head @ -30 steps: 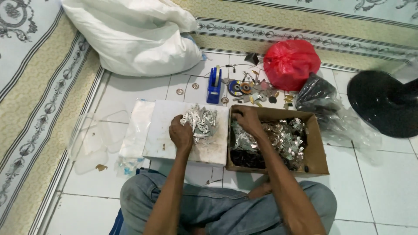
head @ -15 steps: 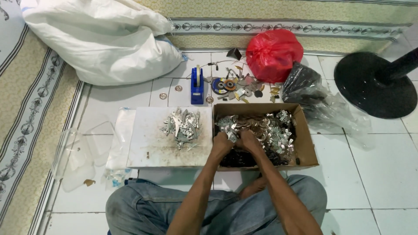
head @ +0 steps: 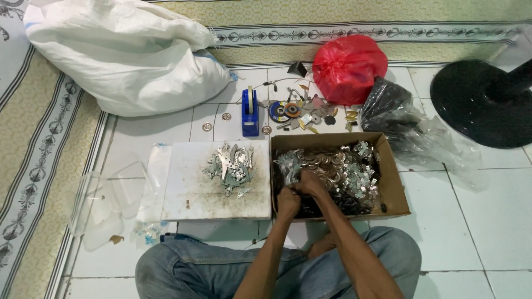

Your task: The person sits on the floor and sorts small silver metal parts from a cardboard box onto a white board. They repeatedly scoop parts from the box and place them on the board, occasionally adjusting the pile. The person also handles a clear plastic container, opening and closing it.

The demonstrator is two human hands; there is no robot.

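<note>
Sorting looks to be the step in hand: I sit cross-legged at the cardboard box (head: 396,191), right of the white board (head: 188,185), and both my hands are down in its near left corner, my left hand (head: 287,202) and right hand (head: 310,182) curled together around some of the small metal pieces (head: 343,171), though I cannot tell exactly what the fingers grip. Next, I judge, comes a clean lift leftward to the pile of metal brackets (head: 230,166) on the board.

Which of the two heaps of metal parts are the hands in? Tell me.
The heap in the cardboard box: both the left hand and right hand are in it. The heap on the white board lies untouched.
</note>
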